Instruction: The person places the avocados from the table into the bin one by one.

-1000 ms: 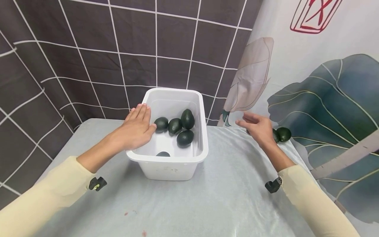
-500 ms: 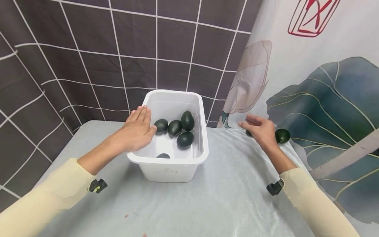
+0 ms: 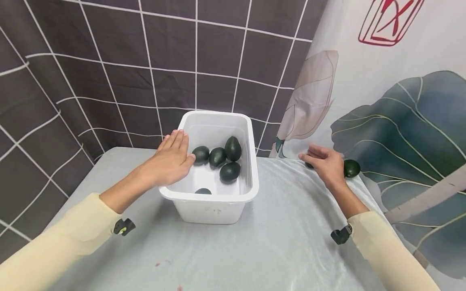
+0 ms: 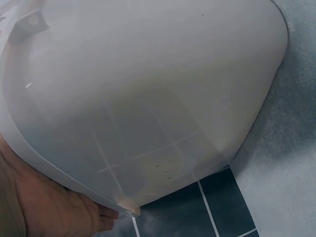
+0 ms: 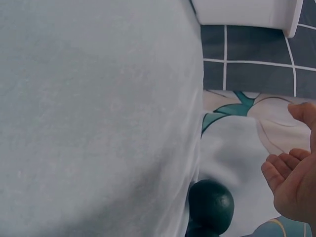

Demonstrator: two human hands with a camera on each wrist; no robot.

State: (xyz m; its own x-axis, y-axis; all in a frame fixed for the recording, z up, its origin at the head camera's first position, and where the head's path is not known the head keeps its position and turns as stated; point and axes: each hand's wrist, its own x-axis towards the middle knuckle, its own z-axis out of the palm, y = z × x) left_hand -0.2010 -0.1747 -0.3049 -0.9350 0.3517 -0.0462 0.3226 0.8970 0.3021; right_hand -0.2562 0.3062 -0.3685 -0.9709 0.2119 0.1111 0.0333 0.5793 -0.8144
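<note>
A white plastic tub stands on the cloth-covered table and has several dark green avocados in it. My left hand rests on the tub's left rim with its fingers straight. In the left wrist view that hand lies against the rim. Off to the right, my right hand hovers at the table's back edge, over a few more avocados, partly hidden by it. From the right wrist, this hand shows thumb and fingers apart with nothing between them; one avocado lies below.
A dark curtain with a white grid hangs right behind the tub. To the right is a pale curtain with large leaf prints. The grey table cloth stretches between the tub and the right arm.
My right hand has shifted slightly right and down, baring part of an avocado under its fingers and covering another near the wrist. The left hand and the tub have stayed in place.
</note>
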